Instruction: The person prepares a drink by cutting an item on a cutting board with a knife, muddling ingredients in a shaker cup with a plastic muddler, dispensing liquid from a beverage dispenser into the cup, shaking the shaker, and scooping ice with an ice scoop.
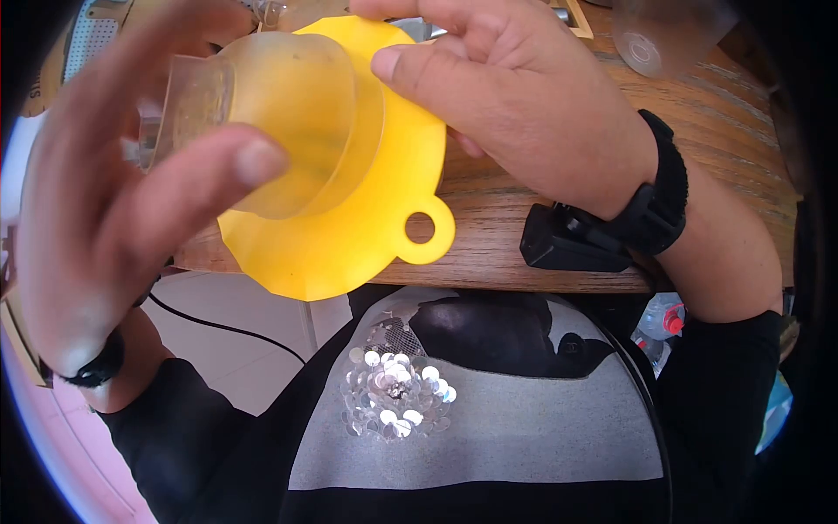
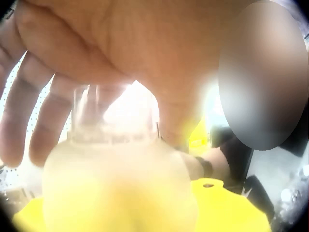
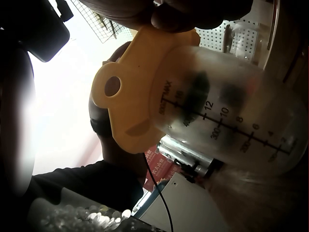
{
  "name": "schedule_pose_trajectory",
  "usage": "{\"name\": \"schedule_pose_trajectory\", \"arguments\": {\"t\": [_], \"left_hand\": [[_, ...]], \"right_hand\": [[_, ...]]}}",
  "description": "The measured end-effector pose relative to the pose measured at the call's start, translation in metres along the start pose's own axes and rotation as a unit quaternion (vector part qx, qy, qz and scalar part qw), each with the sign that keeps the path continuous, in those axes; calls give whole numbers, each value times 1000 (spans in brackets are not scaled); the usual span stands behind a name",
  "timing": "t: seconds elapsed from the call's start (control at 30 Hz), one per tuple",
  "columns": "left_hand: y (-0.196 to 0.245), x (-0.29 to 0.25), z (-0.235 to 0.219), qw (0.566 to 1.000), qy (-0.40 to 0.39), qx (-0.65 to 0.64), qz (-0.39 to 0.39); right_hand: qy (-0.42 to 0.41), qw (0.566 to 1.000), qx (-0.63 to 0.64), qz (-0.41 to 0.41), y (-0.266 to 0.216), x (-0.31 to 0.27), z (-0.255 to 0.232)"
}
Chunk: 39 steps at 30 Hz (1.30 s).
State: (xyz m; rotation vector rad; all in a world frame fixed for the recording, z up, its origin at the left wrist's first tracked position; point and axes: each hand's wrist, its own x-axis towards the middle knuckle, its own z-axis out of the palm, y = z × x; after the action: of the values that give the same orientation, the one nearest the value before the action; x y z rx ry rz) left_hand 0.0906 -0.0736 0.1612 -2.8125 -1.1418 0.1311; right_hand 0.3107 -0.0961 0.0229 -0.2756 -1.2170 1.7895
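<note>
My right hand (image 1: 524, 96) pinches the upper edge of a yellow scalloped disc (image 1: 340, 249) with a ring tab, held tilted over the table's front edge. On the disc's near side sits a clear plastic dome (image 1: 297, 96), its narrow neck pointing left. A clear cup (image 3: 241, 108) with a printed measuring scale stands out from the disc's other side in the right wrist view. My left hand (image 1: 96, 201), blurred, spreads around the neck; its thumb overlaps the dome. In the left wrist view, the palm lies close over the neck (image 2: 113, 113), with the fingers extended.
The brown wooden table (image 1: 489, 236) runs across the front. A translucent cup (image 1: 642, 52) stands at the back right, and a white perforated board (image 1: 92, 39) is at the back left. Under the table are a red-capped bottle (image 1: 663, 321) and a black cable (image 1: 236, 327).
</note>
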Motion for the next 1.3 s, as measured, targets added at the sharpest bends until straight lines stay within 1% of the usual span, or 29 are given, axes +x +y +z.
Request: {"name": "schedule_pose_trajectory", "arguments": {"t": [0.03,0.07,0.13,0.17,0.2,0.23,0.27,0.33,0.37,0.43,0.47,0.53,0.57,0.63,0.67,0.73,0.77,0.8,0.83,0.87,0.9,0.93,0.97,1.03,1.1,1.13,1.2,1.27,1.3], "left_hand": [[5,2,3,999,-19,33,-2],[6,2,3,999,-19,34,-2],[6,3,4,999,-14,-12,39],[4,3,4,999,-14,-12,39],[2,2,4,997,-12,-18,69],[0,2,4,995,-11,-23,98],[0,4,1,995,-11,-23,97],[2,7,-9,984,-72,-7,162],[1,7,-9,984,-71,-8,160],[-1,11,-9,967,-80,94,222],[0,12,-13,967,-80,95,221],[4,14,-24,954,-152,93,243],[6,14,-23,953,-152,95,243],[10,14,-20,975,-48,4,216],[9,12,-22,975,-49,4,218],[-1,3,-30,992,-110,23,60],[-14,-1,-17,991,-65,28,114],[-12,0,-17,991,-66,28,114],[-8,2,-17,985,-65,51,152],[-3,5,-16,977,-65,73,190],[4,13,-20,966,-96,97,218],[2,14,-18,966,-96,96,218],[0,13,-16,963,-101,101,228],[-3,15,-19,960,-104,108,236],[-2,21,-29,956,-163,3,242],[-2,21,-27,956,-164,3,243],[1,15,-22,990,-47,-19,135],[-5,9,-22,990,-37,-5,137],[-7,8,-18,991,-60,21,117]], "right_hand": [[3,1000,19,-13,4,1,0],[1,1000,19,-14,6,2,1],[24,999,-7,-23,11,2,3],[24,999,-7,-23,18,4,-2],[-26,995,85,-39,23,9,-8],[-76,980,177,-55,26,11,-12],[-77,980,177,-54,25,7,-13],[29,996,79,20,12,1,-1],[28,996,79,22,15,1,-5],[-37,988,148,8,18,6,-14],[-38,988,147,7,17,4,-13],[24,994,106,32,7,4,0],[24,994,105,31,6,4,-1],[8,996,85,39,5,4,-3],[9,996,86,38,3,4,1],[90,993,44,69,-2,6,11],[89,993,45,70,4,7,4],[-3,991,134,23,11,11,-6],[-95,970,221,-26,16,12,-13],[-94,970,222,-25,19,8,-16],[-51,983,174,-10,15,5,-11],[-8,992,125,5,12,3,-6],[-8,992,126,6,11,3,0],[77,995,56,32,8,6,9],[57,997,41,36,6,3,1],[38,998,25,40,4,2,-3],[42,998,44,34,5,2,-1],[43,997,64,29,10,3,-5],[-6,992,128,-9,14,5,-10]]}}
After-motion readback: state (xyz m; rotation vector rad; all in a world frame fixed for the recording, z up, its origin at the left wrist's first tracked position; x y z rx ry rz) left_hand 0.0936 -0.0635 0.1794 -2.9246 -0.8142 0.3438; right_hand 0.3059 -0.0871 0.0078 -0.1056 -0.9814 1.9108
